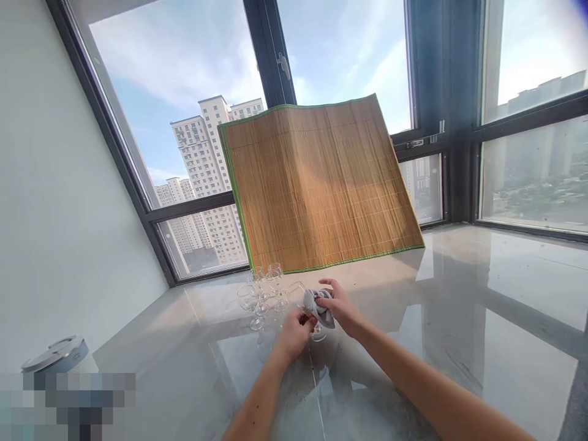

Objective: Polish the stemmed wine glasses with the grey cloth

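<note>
My left hand is closed, with thumb and fingers pinched at the near left side of a small stemmed glass. The glass is partly hidden by a grey cloth. My right hand grips this bunched cloth against the glass, its index finger raised. Below the cloth a round clear foot shows; whether it belongs to the same glass I cannot tell. Just left of my hands, several clear stemmed glasses stand upright in a close group.
Behind the glasses a bamboo mat with green edging leans on the window frame. A glossy marble-like surface spreads under my hands. At the lower left stands a container with a white lid, beside a pixelated patch. A pale wall rises left.
</note>
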{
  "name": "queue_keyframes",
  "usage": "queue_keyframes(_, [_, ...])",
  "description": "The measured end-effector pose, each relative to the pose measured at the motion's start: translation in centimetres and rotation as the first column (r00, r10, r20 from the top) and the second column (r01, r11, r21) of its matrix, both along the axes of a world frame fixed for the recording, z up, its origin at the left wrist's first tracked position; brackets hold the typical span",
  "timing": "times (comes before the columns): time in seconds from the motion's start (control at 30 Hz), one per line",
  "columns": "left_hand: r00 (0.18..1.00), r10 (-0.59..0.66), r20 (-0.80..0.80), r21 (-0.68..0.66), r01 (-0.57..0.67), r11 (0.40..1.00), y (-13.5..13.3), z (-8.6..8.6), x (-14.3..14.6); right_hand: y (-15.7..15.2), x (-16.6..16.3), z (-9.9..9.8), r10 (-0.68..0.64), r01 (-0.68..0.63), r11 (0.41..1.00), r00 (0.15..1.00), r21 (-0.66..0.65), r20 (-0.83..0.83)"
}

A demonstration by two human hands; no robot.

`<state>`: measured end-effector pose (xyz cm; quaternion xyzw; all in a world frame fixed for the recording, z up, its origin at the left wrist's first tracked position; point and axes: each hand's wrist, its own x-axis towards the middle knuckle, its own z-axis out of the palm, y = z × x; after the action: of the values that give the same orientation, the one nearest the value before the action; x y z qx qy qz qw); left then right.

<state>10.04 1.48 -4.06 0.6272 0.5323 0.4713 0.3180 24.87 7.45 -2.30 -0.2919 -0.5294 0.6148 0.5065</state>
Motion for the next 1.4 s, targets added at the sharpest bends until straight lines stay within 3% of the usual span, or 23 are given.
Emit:
queue_keyframes(0.1, [0.999,0.026,-0.034,-0.025,-0.027,0.999,0.1,-0.3,-0.2,0.2,0.2,-0.1,0.046,-0.045,0.999,0.999,-0.016,0.020])
queue_keyframes(0.23, [0.974,0.192,-0.118,-0.038,-0.198,0.980,0.4,-0.7,-1.2,-0.1,0.6,0.3,0.239,-0.238,0.964,0.971,-0.123,-0.005])
queue_keyframes(0.37, [0.925,0.314,-0.216,0.110,-0.297,0.949,0.5,-1.1,-1.7,-0.5,0.5,0.4,0.351,-0.357,0.925,0.934,-0.127,-0.072])
queue_keyframes(0.47, [0.925,0.302,-0.232,0.219,-0.252,0.943,0.3,-1.0,-1.7,-0.7,0.2,-0.2,0.411,-0.417,0.903,0.908,-0.104,-0.075])
queue_keyframes(0.63, [0.954,0.123,-0.273,0.290,-0.040,0.956,0.4,-0.7,-1.7,-0.8,-0.4,-1.5,0.486,-0.490,0.868,0.872,-0.082,-0.059])
queue_keyframes(0.77, [0.956,0.125,-0.266,0.248,-0.058,0.967,0.6,-0.9,-2.1,-0.4,-0.6,-1.9,0.430,-0.439,0.893,0.897,-0.096,-0.098])
queue_keyframes(0.83, [0.958,0.187,-0.218,0.226,-0.137,0.964,0.6,-0.8,-2.5,-0.1,-0.5,-1.9,0.377,-0.386,0.916,0.921,-0.109,-0.100])
queue_keyframes(0.9, [0.926,0.349,-0.143,0.238,-0.310,0.921,0.3,-0.3,-3.0,0.0,-0.4,-1.7,0.328,-0.335,0.934,0.941,-0.120,-0.081])
queue_keyframes(0.93, [0.884,0.457,-0.095,0.263,-0.421,0.868,0.1,0.1,-3.4,0.0,-0.4,-1.7,0.304,-0.311,0.942,0.950,-0.128,-0.070])
queue_keyframes(1.0, [0.750,0.660,0.040,0.333,-0.633,0.699,-0.5,1.0,-4.3,0.0,-0.3,-1.5,0.261,-0.267,0.952,0.964,-0.148,-0.057])
queue_keyframes(1.07, [0.573,0.791,0.214,0.365,-0.798,0.479,-1.1,1.9,-5.5,0.1,-0.4,-1.5,0.219,-0.226,0.963,0.974,-0.147,-0.060])
queue_keyframes(1.13, [0.395,0.860,0.325,0.289,-0.907,0.307,-1.5,2.4,-6.8,0.5,-0.3,-1.7,0.169,-0.174,0.977,0.984,-0.123,-0.050])
queue_keyframes(1.17, [0.323,0.876,0.359,0.212,-0.942,0.260,-1.5,2.4,-7.4,0.9,-0.2,-1.8,0.136,-0.139,0.984,0.990,-0.109,-0.038])
queue_keyframes(1.2, [0.274,0.882,0.384,0.121,-0.962,0.246,-1.4,2.3,-7.9,1.3,-0.1,-2.0,0.100,-0.102,0.990,0.995,-0.097,-0.022])
queue_keyframes(1.27, [0.245,0.873,0.421,-0.042,-0.956,0.289,-1.1,1.7,-8.7,2.4,0.2,-2.4,0.014,-0.013,0.997,1.000,-0.077,0.009])
queue_keyframes(1.4, [0.319,0.837,0.444,-0.164,-0.890,0.426,0.2,0.2,-9.5,5.1,1.3,-3.3,-0.159,0.160,0.987,0.987,-0.029,0.034])
